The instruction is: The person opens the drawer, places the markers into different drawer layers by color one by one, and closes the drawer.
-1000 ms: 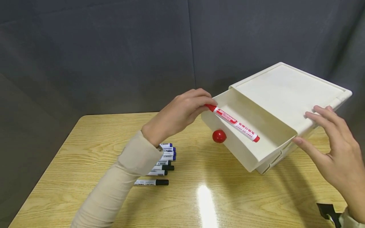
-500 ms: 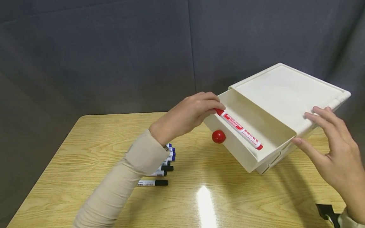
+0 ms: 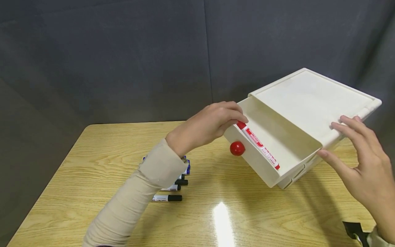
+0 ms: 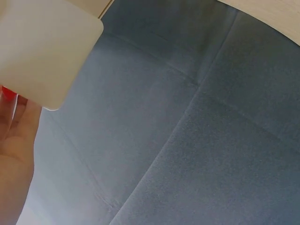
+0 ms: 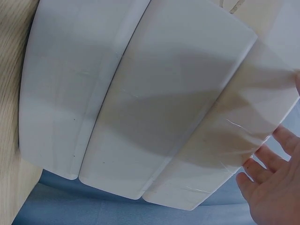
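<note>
In the head view, the background is filled by a dark grey cloth, divided by an upright seam. Below it, the foreground is taken up by a wood-grain table. At the right, a cream cabinet is seen, its top drawer open toward the near left. The cabinet's upper edge is touched by the fingertips of the right hand, whose fingers and thumb are spread. At the drawer's far front corner, the red upper end of a whiteboard marker is pinched between the thumb and fingers of the left hand. The marker is extended beyond those fingertips, along the inner side of the drawer front; whether the drawer is touched cannot be told. Its long axis is slanted from upper left to lower right, roughly parallel to the front, its free red end directed toward the near corner. Below it, a round red knob is borne by the drawer front.
</note>
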{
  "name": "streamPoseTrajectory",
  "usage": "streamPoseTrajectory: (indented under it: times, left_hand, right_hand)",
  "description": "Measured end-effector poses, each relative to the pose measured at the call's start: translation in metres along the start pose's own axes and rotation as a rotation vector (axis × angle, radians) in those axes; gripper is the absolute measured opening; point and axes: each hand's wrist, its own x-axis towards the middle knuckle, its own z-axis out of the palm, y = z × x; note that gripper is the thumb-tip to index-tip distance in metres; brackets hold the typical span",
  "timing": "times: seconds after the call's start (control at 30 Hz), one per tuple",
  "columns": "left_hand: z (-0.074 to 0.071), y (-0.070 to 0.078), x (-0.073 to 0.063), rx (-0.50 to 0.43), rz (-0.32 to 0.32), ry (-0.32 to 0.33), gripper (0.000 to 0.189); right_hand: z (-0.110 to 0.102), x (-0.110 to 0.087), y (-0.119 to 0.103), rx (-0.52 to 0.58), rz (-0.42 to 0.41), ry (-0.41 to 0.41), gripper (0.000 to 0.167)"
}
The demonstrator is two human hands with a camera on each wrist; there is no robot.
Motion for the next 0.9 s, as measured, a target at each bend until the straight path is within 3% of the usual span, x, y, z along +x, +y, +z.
streamPoseTrajectory:
  times: [0.2, 0.4, 0.6, 0.9]
  left_hand:
    - [0.0, 0.002, 0.002, -0.01, -0.028, -0.037, 0.025]
    - [0.003, 0.001, 0.0, 0.015, -0.037, -0.016, 0.028]
    - [0.009, 0.0, -0.006, 0.039, -0.031, 0.072, 0.028]
    - [0.019, -0.003, -0.017, -0.011, -0.034, 0.266, 0.027]
  right_hand:
    - [0.0, 0.0, 0.0, -0.003, 0.0, 0.0, 0.072]
    - [0.0, 0.0, 0.0, 0.004, -0.011, 0.006, 0.074]
    - [0.001, 0.0, -0.001, -0.001, -0.023, 0.016, 0.08]
    - [0.003, 0.001, -0.005, 0.014, -0.042, 0.046, 0.085]
